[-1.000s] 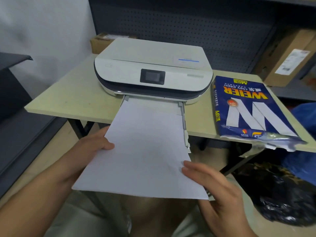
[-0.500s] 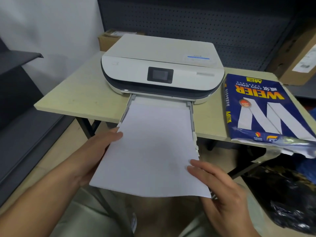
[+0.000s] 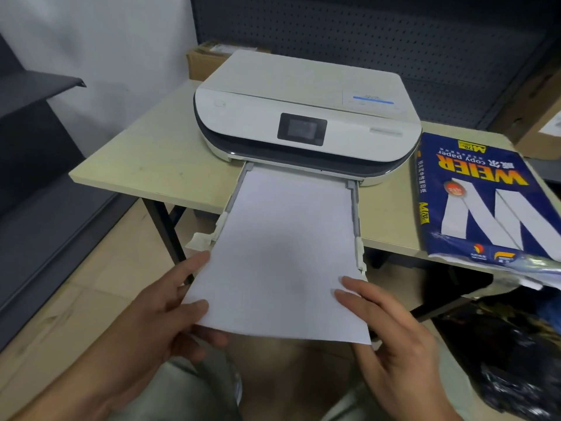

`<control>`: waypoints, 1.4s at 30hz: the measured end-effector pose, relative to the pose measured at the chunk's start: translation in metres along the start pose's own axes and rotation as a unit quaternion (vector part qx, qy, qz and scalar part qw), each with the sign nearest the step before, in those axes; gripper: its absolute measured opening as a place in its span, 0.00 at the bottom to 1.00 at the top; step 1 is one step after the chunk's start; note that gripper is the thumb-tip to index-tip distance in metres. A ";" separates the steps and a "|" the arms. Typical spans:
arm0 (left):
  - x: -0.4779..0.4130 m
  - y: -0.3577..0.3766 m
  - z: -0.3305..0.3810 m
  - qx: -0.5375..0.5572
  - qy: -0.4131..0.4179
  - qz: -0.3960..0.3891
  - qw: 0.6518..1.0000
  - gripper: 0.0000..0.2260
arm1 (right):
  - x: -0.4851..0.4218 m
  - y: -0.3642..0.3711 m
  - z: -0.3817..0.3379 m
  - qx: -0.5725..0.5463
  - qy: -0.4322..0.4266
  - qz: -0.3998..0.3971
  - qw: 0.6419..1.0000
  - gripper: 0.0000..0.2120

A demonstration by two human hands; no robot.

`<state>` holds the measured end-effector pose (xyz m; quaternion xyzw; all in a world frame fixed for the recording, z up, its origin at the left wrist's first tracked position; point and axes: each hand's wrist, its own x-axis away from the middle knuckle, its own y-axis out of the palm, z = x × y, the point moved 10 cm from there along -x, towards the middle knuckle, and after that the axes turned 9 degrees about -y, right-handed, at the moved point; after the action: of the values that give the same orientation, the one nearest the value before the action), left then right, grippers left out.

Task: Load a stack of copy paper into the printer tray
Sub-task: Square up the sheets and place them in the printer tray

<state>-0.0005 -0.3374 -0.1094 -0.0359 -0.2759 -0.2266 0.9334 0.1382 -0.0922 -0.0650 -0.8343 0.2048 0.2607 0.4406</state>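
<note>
A white printer [image 3: 306, 117] with a small dark screen sits on a beige table [image 3: 158, 156]. Its paper tray [image 3: 353, 208] is pulled out toward me over the table's front edge. A white stack of copy paper [image 3: 282, 253] lies in the tray, its far edge near the printer slot and its near end sticking out past the tray. My left hand [image 3: 170, 311] grips the stack's near left corner, thumb on top. My right hand [image 3: 391, 329] holds the near right corner, fingers on the top sheet.
An opened blue ream wrapper [image 3: 485, 202] marked "copy paper" lies on the table right of the printer. Cardboard boxes [image 3: 540, 117] stand at the right and behind the printer. A dark shelf [image 3: 36, 95] is at left; a black plastic bag [image 3: 516, 360] lies on the floor right.
Both hands have pushed the paper stack further forward into the tray, toward the printer. The view has shifted, so the printer appears further right.
</note>
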 end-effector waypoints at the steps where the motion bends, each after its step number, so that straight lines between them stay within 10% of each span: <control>1: -0.001 -0.001 0.002 -0.001 0.007 0.005 1.000 0.25 | -0.001 0.001 0.000 0.003 -0.005 0.000 1.000 0.13; 17: -0.016 0.006 0.033 -0.071 0.080 -0.012 0.994 0.27 | -0.010 0.013 0.010 0.035 -0.022 -0.044 0.998 0.30; 37: -0.034 0.019 0.048 -0.089 0.073 -0.061 0.992 0.21 | -0.034 -0.002 0.005 -0.048 -0.007 0.008 0.999 0.10; 42: -0.031 0.009 0.052 -0.177 0.101 -0.009 0.979 0.32 | -0.035 -0.001 0.004 -0.061 0.001 0.025 0.998 0.09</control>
<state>-0.0455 -0.3071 -0.0811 -0.1752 -0.1360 -0.2829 0.9331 0.1107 -0.0849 -0.0449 -0.8544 0.2099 0.2829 0.3819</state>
